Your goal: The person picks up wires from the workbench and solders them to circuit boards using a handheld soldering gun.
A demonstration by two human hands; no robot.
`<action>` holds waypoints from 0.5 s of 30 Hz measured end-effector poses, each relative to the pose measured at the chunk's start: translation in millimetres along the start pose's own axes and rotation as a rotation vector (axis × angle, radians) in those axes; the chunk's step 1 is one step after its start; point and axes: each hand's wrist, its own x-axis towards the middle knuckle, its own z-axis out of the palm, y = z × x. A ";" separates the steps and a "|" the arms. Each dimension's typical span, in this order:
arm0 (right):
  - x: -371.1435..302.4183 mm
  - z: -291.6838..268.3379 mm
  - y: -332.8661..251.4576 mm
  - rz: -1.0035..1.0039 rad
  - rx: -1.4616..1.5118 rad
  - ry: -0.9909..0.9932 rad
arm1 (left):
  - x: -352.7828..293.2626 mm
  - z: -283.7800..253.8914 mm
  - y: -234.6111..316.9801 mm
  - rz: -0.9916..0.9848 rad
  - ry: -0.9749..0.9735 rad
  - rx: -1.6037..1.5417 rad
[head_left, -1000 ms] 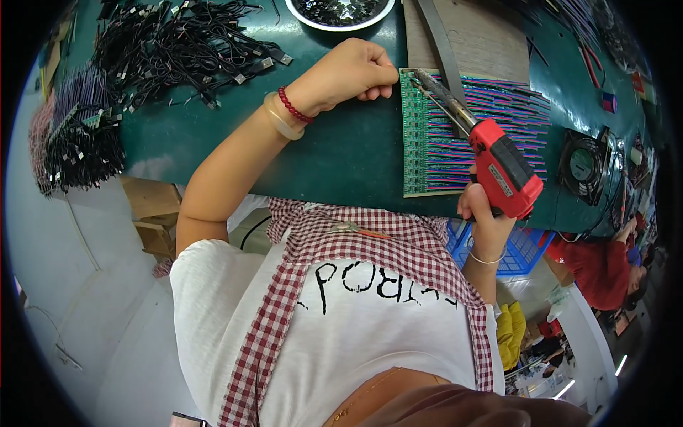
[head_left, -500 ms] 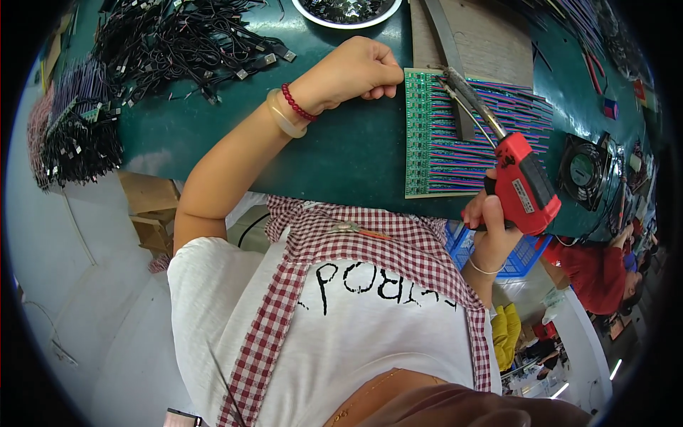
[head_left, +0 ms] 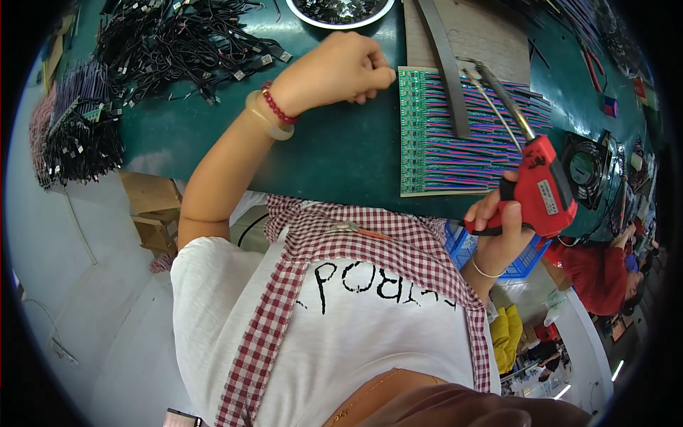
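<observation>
My right hand (head_left: 504,217) is wrapped round the red handle of a soldering gun (head_left: 546,186). Its metal tip and thin feed tube point up and left, over the rows of wires. Beneath lies a panel of green circuit boards (head_left: 412,135) with many black, pink and blue wires (head_left: 462,160) running off to the right. A flat grey metal bar (head_left: 455,99) rests across the wires. At the panel's upper left corner my left hand (head_left: 334,71) is closed, fingertips pressed together; anything inside them is too small or hidden to make out.
Black USB cables (head_left: 185,50) are heaped at the far left, with a bundle (head_left: 82,139) at the table's left edge. A white bowl of small dark parts (head_left: 341,21) stands at the back. A black fan (head_left: 585,171) is on the right. Another person in red (head_left: 594,274) sits beyond.
The soldering gun has moved right and slightly up, its tip pulling away from the boards' left strip. My left hand has shifted slightly left and stays closed.
</observation>
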 end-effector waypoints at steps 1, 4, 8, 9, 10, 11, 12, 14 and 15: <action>2.2 -2.2 -1.6 -0.036 0.014 -0.004 | -2.6 -6.7 6.3 0.029 0.050 0.229; 2.2 -6.4 -2.9 -0.077 0.029 0.013 | 13.1 -28.2 19.9 0.338 0.461 0.675; 2.7 -6.8 -2.9 -0.074 0.056 -0.009 | 32.9 -41.1 14.0 0.464 0.622 1.116; 2.9 -7.5 -2.5 -0.071 0.059 -0.034 | 32.5 -46.2 -0.2 0.767 0.664 0.920; 1.7 -8.3 -1.6 -0.072 0.060 -0.027 | 35.2 -45.2 1.9 0.772 0.659 0.919; 0.8 -8.7 -0.7 -0.073 0.060 -0.022 | 37.6 -44.7 5.8 0.556 0.571 1.019; 0.0 -8.9 0.0 -0.074 0.060 -0.018 | 39.0 -44.8 9.2 0.336 0.480 1.108; 0.0 -9.4 -0.3 -0.078 0.059 0.005 | 39.1 -47.8 16.2 0.318 0.473 1.058; 0.2 -9.4 -0.8 -0.081 0.057 0.021 | 38.7 -49.4 17.2 0.294 0.471 1.006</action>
